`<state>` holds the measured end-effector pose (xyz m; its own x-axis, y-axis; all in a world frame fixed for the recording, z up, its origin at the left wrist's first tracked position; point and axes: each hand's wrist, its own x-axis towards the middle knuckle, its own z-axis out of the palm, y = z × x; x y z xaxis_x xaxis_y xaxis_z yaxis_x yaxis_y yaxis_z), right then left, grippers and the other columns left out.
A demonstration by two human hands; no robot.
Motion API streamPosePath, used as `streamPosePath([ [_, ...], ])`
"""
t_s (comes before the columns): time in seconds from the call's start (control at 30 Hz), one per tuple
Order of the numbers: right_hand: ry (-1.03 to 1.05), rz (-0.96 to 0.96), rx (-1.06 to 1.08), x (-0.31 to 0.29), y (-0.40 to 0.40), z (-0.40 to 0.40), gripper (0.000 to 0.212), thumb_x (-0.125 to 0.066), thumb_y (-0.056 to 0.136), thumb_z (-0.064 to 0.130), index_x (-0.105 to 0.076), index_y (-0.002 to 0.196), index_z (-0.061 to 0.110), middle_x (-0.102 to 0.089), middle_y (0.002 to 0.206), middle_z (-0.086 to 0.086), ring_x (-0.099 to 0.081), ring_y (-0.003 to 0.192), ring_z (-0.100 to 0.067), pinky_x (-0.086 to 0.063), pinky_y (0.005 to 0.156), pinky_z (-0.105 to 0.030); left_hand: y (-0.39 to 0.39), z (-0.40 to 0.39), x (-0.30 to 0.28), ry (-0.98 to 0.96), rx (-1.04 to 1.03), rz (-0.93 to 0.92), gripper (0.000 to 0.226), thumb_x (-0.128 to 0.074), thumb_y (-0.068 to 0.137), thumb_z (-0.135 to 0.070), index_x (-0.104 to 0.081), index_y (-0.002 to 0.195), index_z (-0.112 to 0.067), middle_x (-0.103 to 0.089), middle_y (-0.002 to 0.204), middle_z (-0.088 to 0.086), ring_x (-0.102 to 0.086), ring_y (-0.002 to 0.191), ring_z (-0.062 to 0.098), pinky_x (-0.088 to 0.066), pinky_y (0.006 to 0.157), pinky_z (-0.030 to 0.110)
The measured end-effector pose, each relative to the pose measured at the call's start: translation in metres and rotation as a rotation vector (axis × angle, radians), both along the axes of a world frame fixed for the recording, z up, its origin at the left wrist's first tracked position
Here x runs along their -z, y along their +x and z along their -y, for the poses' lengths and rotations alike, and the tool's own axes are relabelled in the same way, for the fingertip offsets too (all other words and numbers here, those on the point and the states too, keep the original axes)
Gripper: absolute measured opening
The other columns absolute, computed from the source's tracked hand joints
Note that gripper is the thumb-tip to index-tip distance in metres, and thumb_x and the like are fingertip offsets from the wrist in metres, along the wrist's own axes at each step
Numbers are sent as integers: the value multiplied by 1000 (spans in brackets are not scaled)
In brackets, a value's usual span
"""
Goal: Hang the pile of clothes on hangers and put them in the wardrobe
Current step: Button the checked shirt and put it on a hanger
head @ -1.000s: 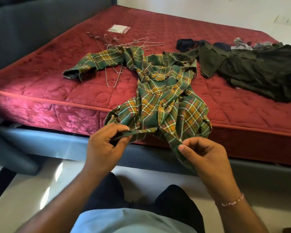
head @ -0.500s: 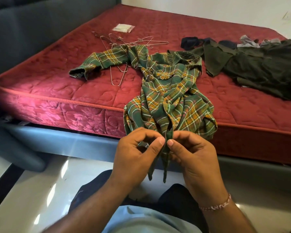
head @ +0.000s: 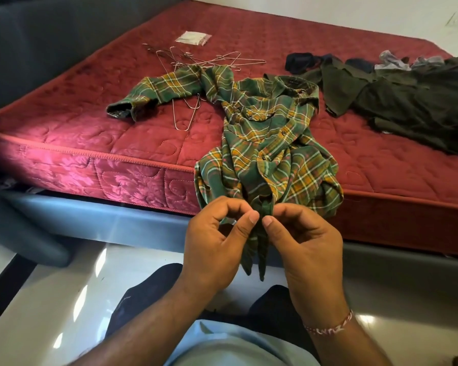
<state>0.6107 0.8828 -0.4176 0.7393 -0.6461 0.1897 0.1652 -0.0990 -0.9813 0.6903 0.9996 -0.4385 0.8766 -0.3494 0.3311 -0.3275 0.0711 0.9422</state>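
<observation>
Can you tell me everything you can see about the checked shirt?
The checked shirt is green with yellow, orange and white lines, and looks like soft woven cloth. It has a collar, buttons down the front and long sleeves. It lies crumpled on the red mattress, one sleeve stretched left over some wire hangers. Its bottom hangs over the mattress edge, where the left hand and right hand pinch the two front edges together.

Bare red quilted mattress (head: 72,120) left of the green plaid shirt (head: 270,143): open passage. Tangled wire hangers (head: 193,62) partly under its sleeve block the far side; dark olive clothes pile (head: 421,107) fills the right.
</observation>
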Motion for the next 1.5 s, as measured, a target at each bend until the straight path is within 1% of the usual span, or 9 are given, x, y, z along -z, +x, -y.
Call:
streamPosePath([
  [0.27, -124, 12, -15, 1, 4, 2, 19, -77, 86, -2, -77, 95, 15, -77, 89, -1, -74, 82, -15, -60, 72, -24, 2, 3, 1, -9, 57, -65, 5, -68, 97, -23, -72, 95, -24, -71, 90, -8, -69, 90, 19, -56, 76, 22],
  [0.4, -248, 18, -38, 4, 3, 11, 36, -66, 91, -12, -77, 97, 21, -77, 95, 6, -74, 93, -16, -61, 80, -29, 7, 6, -2, 9, 90, -170, 8, -69, 97, -19, -75, 92, -23, -73, 87, -5, -71, 86, 15, -61, 78, 32],
  [0.57, -346, 30, -95, 7, 4, 23, 15, -75, 88, 5, -78, 101, 13, -73, 99, 1, -72, 95, -24, -60, 79, -34, 15, 8, -1, 36, 163, -276, 11, -70, 98, -20, -77, 91, -24, -76, 89, 0, -73, 88, 20, -63, 82, 44],
  [0.93, -735, -14, -6, 11, 10, 26, 19, -81, 88, 12, -79, 106, 15, -72, 102, 6, -71, 97, -15, -60, 80, -33, 13, 12, 1, 6, 203, -364, 18, -64, 100, -32, -80, 95, -25, -77, 89, 1, -74, 91, 19, -62, 85, 44],
  [1.0, -596, -37, -42, 12, 10, 24, 16, -79, 89, 8, -80, 102, 16, -74, 100, 4, -72, 95, -17, -60, 80, -31, 14, 12, 2, -6, 215, -395, 19, -63, 102, -24, -80, 94, -23, -77, 89, 4, -74, 90, 20, -62, 84, 42],
  [1.1, 303, -24, -236, 8, 11, 21, 18, -70, 88, 1, -81, 91, 16, -76, 91, -10, -72, 81, -22, -61, 70, -29, 17, 13, 2, -168, 311, -603, 19, -62, 97, -24, -78, 96, -13, -72, 85, 12, -70, 81, 24, -58, 79, 41],
  [1.13, 405, -12, -250, 8, 12, 21, 18, -69, 87, 3, -80, 91, 16, -75, 90, -12, -70, 80, -22, -60, 69, -26, 17, 14, 1, -219, 331, -662, 22, -63, 94, -27, -77, 98, -11, -71, 85, 13, -68, 81, 24, -58, 80, 42],
  [1.33, -322, 0, -128, 17, 12, 22, 30, -81, 85, 15, -73, 113, 18, -72, 104, -7, -72, 90, -24, -61, 79, -38, 24, 15, 4, -224, 303, -644, 17, -66, 96, -22, -76, 101, -10, -72, 106, 24, -69, 100, 41, -57, 94, 54],
  [1.5, -175, -44, -56, 12, 14, 31, 11, -74, 89, 15, -77, 100, 16, -77, 97, -2, -74, 92, -21, -64, 80, -43, 25, 11, 5, -158, 366, -546, 23, -69, 92, 3, -76, 104, -16, -74, 100, 13, -70, 90, 25, -57, 68, 36],
])
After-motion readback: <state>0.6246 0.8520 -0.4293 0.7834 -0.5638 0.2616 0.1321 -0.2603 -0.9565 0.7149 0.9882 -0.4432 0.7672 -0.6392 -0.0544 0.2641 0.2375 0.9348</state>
